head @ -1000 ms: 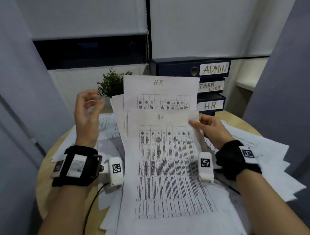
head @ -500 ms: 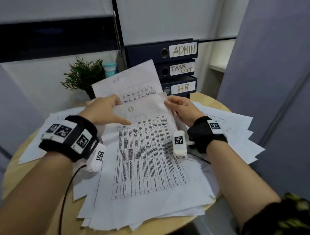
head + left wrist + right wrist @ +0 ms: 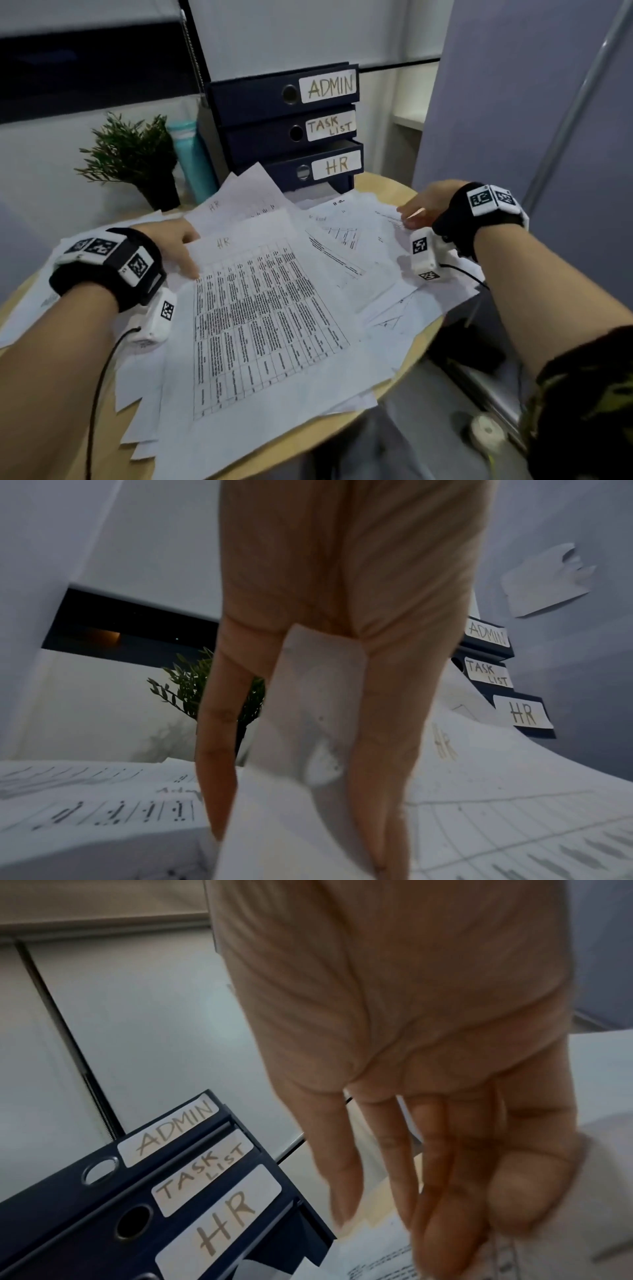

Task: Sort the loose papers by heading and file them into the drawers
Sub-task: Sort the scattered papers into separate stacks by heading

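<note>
The left hand (image 3: 173, 240), grip clamped on the white printed sheet headed HR (image 3: 260, 308), holds its 10 o'clock corner on the round wooden desk (image 3: 394, 186). The right hand (image 3: 426, 205), fingers straight, rests on loose white papers (image 3: 370, 240) at 2 o'clock, with the dark blue labelled drawers (image 3: 274, 137) at 12.

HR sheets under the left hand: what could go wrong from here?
1. The left hand holds the HR sheets only at their left edge, so they may fan apart when lifted.
2. The loose papers overhang the round table at its front and right, so the right hand reaching across could push some off.
3. The HR drawer looks only slightly open, and both hands are busy with paper.
</note>
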A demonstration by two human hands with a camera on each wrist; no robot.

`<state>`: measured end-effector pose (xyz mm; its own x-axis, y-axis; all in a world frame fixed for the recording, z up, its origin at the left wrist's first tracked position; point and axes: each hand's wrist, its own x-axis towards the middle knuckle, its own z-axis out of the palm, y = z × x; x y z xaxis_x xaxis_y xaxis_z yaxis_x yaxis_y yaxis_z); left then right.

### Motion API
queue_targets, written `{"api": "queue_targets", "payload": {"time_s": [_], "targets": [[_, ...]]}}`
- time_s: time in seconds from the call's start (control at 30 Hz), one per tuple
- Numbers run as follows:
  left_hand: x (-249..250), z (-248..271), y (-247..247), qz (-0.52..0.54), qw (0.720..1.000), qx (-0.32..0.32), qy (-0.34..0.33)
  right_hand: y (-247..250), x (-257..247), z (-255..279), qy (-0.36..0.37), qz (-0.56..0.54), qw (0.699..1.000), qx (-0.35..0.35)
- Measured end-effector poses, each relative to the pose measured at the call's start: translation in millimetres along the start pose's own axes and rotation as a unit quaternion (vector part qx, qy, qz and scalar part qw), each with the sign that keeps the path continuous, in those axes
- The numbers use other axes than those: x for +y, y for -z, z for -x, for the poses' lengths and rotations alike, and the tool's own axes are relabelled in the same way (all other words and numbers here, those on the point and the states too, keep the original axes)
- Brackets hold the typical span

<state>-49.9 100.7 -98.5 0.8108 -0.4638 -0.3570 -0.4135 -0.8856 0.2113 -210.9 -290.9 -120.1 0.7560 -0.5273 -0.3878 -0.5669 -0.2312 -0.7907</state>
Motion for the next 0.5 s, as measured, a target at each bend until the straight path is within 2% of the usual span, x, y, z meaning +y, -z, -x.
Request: {"api": "queue_targets", "payload": {"time_s": [0.1, 0.2, 0.3, 0.43, 0.5], "targets": [[-1, 0, -2, 0.000, 1.000, -0.011, -0.010, -9, -10, 10, 0.002, 0.113, 0.993, -0.036], [-6, -6, -5, 0.006, 0.996, -0.083, -0.036, -20, -21, 8, 0.047, 0.220, 0.973, -0.060], [0, 0, -8, -0.017, 0.992, -0.120, -0.025, -29, -29, 6, 0.091, 0.172, 0.980, -0.044], [14, 9, -10, -0.068, 0.992, -0.107, -0.001, -26, -30, 8, 0.097, 0.148, 0.984, -0.025], [18, 10, -10, -0.101, 0.991, -0.093, 0.000, -15, -27, 11, 0.096, 0.183, 0.978, 0.000]]}}
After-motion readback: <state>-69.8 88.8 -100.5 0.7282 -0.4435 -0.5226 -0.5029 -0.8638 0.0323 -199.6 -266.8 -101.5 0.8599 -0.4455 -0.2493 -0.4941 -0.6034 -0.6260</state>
